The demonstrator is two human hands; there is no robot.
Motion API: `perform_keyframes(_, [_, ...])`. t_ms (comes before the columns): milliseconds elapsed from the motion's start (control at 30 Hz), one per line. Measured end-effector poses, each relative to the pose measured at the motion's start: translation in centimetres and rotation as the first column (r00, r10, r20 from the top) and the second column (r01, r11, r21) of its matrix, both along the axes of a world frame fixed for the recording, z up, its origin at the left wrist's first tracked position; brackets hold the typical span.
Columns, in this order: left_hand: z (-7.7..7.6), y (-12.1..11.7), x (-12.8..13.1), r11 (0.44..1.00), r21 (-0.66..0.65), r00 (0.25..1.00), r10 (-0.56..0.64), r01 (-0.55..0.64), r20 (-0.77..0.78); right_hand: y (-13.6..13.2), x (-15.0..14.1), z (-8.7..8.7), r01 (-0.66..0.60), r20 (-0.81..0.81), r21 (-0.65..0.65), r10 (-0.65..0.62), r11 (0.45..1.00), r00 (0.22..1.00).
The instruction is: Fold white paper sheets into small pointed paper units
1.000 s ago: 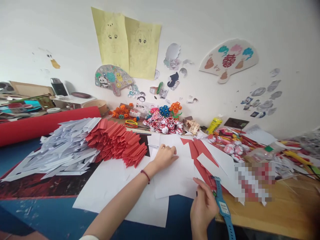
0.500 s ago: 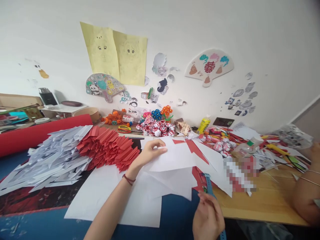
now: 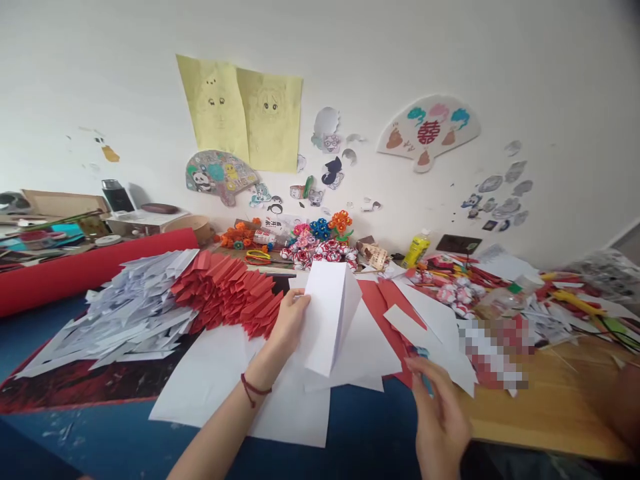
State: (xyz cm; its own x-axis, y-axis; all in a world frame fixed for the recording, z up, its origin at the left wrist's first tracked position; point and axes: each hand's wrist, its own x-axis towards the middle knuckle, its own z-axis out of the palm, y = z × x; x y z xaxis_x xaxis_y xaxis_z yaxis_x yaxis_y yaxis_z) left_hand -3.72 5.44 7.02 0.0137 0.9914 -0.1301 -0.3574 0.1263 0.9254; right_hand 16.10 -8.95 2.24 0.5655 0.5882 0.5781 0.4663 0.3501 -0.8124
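My left hand (image 3: 290,323) is closed on a white paper sheet (image 3: 325,320), gripping its left edge between thumb and fingers. The sheet is folded over and raised on end above several flat white sheets (image 3: 367,347). My right hand (image 3: 440,410) hovers at the table's front edge, fingers loosely curved and apart, with nothing seen in it. Just behind its fingers shows a bit of a blue watch strap (image 3: 423,351), mostly hidden. Left of my left hand lie a pile of folded red paper pieces (image 3: 230,290) and a pile of folded white paper pieces (image 3: 135,307).
A red roll (image 3: 95,273) lies far left. Paper flowers (image 3: 323,250), yellow-handled pliers (image 3: 259,257) and a yellow bottle (image 3: 417,249) stand along the wall. Red paper (image 3: 383,310) and scraps cover the right side. Another person's blurred arm (image 3: 617,393) is at the right edge.
My left hand has lifted a white sheet off the stack, and it now stands folded. My right hand has shifted right. The other person's arm came into view at the right.
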Motion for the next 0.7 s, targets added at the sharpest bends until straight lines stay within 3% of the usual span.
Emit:
perform_keyframes(100, [-2.2,-1.7,-0.7,1.0,-0.015,0.993,-0.007,0.005,-0.114,2.4,-0.5,2.0,-0.188,0.294,-0.167,0.231,0.968,0.928])
perform_keyframes(267, [-4.7,-4.0,-2.6,0.984,0.161,0.956,0.111,-0.069,-0.271,9.1,-2.7,2.9,-0.403,0.4,-0.291,0.493,0.867,0.772])
perform_keyframes(467, [-5.8,-5.2,-4.1,0.949,0.311,0.884,0.189,-0.052,-0.428,16.3,-3.0,3.9,-0.556,0.374,-0.339,0.651,0.759,0.661])
perform_keyframes(600, [-5.8,-5.6,-4.4,0.935,0.346,0.87,0.232,-0.076,-0.435,18.4,-2.4,5.2,-0.668,0.267,-0.437,0.796,0.602,0.543])
perform_keyframes(700, [-5.6,-5.9,-4.2,0.927,0.361,0.882,0.248,-0.098,-0.399,18.9,-2.1,5.8,-0.703,0.208,-0.474,0.843,0.531,0.496])
